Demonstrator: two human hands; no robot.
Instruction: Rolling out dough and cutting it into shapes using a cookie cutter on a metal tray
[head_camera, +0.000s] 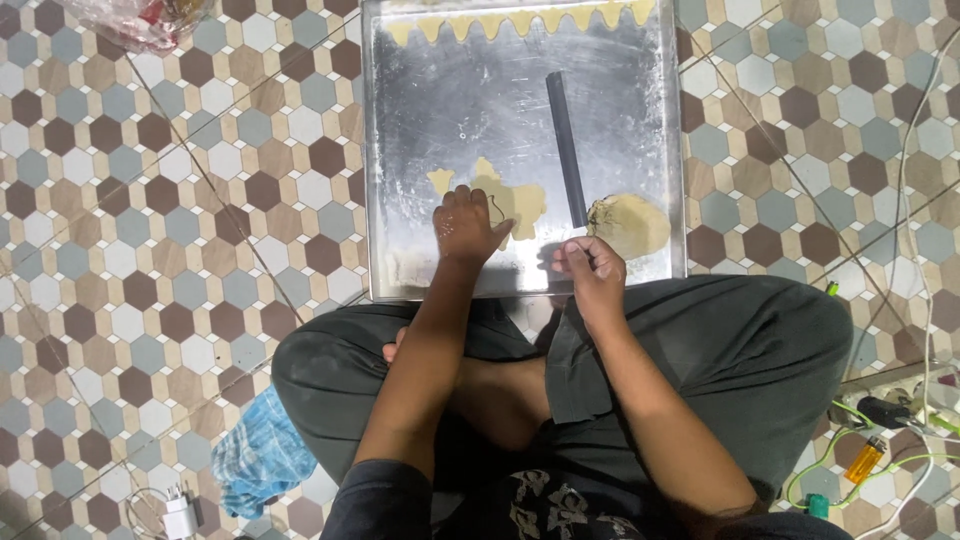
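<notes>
Head view looks straight down on a person sitting cross-legged on a floor (150, 200) of brown, grey and cream hexagon tiles, with a square metal tray (460, 110) set on it in front of the knees. The left hand (467, 225) lies palm down, fingers spread flat, pressing on a thin sheet of pale dough (520, 205) near the tray's near edge, left of its middle. The right hand (592, 262) sits at the near edge with fingers curled in; whether they pinch anything I cannot tell. A dark rolling rod (565, 145) lies lengthwise on the tray, its near end just beyond the right hand. A rounded dough lump (630, 225) rests in the near right corner, just beside the rod. A zigzag-cut dough strip (520, 20) runs along the far edge. On the floor: a blue cloth (260, 455) by the left knee, a white charger (180, 515), a plastic bag (140, 20) at far left, cables and a power strip (900, 400) at right.
</notes>
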